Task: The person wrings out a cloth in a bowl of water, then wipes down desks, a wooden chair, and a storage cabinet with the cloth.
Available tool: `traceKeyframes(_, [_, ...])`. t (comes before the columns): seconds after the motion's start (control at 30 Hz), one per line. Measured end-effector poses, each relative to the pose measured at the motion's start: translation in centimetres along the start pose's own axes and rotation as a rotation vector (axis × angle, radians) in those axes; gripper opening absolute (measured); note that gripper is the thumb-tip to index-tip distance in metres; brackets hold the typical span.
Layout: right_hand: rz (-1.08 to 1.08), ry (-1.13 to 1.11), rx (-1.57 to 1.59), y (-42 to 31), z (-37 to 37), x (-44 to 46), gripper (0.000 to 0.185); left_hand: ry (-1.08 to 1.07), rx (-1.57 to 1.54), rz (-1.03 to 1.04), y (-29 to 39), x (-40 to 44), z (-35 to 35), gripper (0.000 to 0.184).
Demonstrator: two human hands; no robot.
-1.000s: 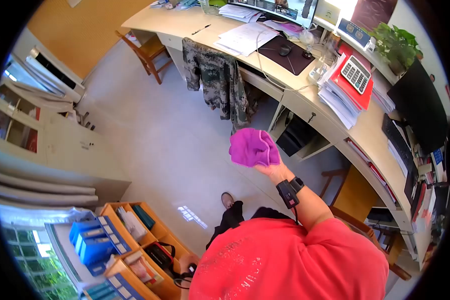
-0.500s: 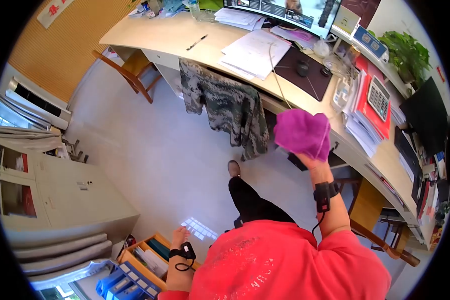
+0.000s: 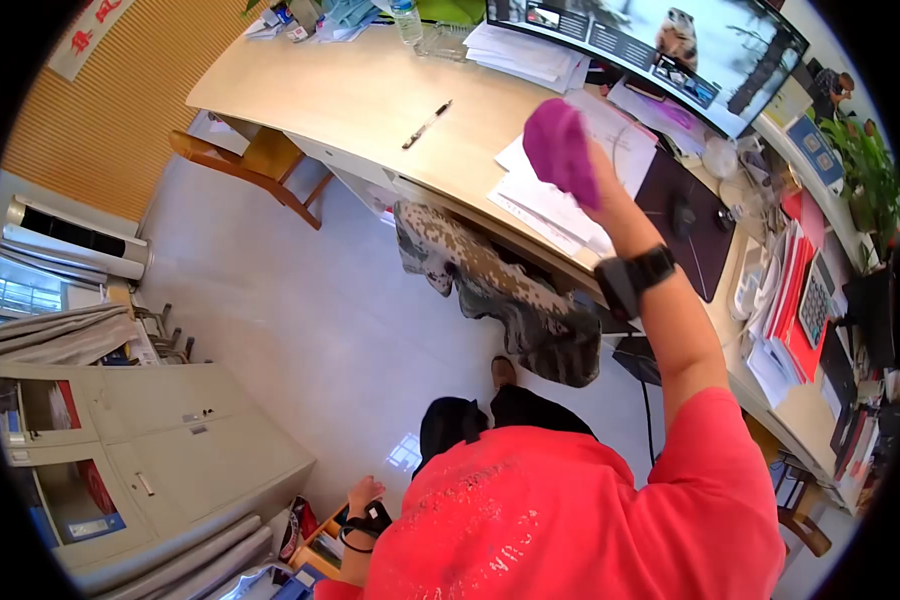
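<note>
My right hand (image 3: 604,188) is raised over the desk with a purple cloth (image 3: 558,148) in its grip; the cloth hides most of the fingers. Below and around it are white papers (image 3: 542,205) on the desk. Whether the cloth touches them, I cannot tell. My left hand (image 3: 365,493) hangs low at my side with nothing in it, its fingers loosely apart. Nearest to it is a wooden box of folders (image 3: 320,553). A black pen (image 3: 427,125) lies on the desk to the left of the cloth.
The desk (image 3: 350,95) carries a monitor (image 3: 660,50), a mouse pad (image 3: 705,250) with a mouse, a water bottle (image 3: 407,22) and red folders (image 3: 802,345). A camouflage jacket (image 3: 500,290) hangs at its front edge. A wooden chair (image 3: 255,165) and a cabinet (image 3: 185,430) stand to the left.
My right hand has carried the purple cloth from in front of the desk edge up over the papers. I have come closer to the desk. My left hand still hangs low.
</note>
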State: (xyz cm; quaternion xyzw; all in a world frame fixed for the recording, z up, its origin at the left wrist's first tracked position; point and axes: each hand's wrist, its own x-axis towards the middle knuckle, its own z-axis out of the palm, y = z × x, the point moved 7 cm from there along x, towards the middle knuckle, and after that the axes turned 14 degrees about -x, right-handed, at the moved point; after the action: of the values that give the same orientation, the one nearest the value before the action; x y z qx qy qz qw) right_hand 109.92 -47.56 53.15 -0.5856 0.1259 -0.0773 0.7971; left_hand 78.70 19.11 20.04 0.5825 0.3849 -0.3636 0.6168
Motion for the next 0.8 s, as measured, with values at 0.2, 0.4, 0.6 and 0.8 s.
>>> traceKeyframes(0.2, [-0.19, 0.044, -1.691, 7.3, 4.9, 11.1, 0.061, -0.332, 1.261, 1.024, 11.9, 3.0, 5.7, 0.014])
traceKeyframes(0.4, [-0.003, -0.062, -1.708, 14.0, 6.9, 15.0, 0.08, 0.337, 1.063, 0.889, 38.4, 9.9, 9.4, 0.032])
traceKeyframes(0.6, [0.11, 0.135, -1.893, 17.1, 9.0, 15.8, 0.09, -0.2, 0.987, 1.787, 62.9, 7.3, 37.7, 0.021])
traceKeyframes(0.8, [0.135, 0.087, -1.899, 16.7, 10.9, 15.9, 0.09, -0.331, 1.22, 1.802, 64.2, 8.4, 51.5, 0.027])
